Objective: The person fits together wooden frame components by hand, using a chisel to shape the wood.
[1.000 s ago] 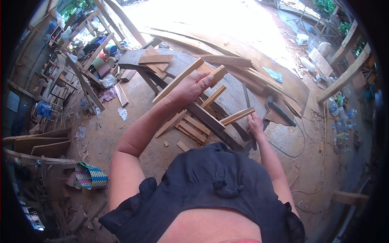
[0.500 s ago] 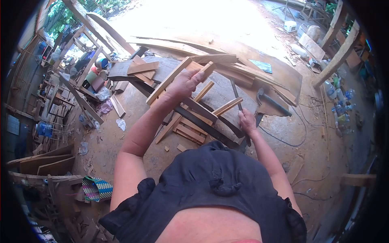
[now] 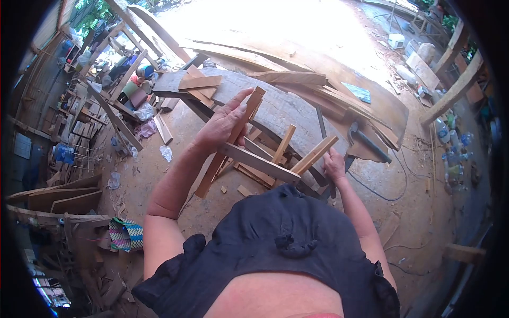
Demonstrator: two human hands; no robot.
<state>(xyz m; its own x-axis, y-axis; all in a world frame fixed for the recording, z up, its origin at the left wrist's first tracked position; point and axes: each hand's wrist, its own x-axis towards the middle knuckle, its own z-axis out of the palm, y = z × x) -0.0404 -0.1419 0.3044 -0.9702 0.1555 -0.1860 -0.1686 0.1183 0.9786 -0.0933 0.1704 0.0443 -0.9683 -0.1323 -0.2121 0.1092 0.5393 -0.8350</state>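
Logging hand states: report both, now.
Left hand: closed on a wooden frame.
Right hand: at a long dark bar; grip cannot be told.

Blown-out glare at top center, dimmer shaded sides, curved fisheye distortion, black vignetted corners, slight softness.

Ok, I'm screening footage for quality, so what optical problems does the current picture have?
Head view: glare burns out the ground beyond the planks; black rounded borders swallow the corners.
Head view: lens distortion, with wood and walls bowing towards the edges; the plastic bottles look small and soft.
Head view: left hand and right hand remain readable.
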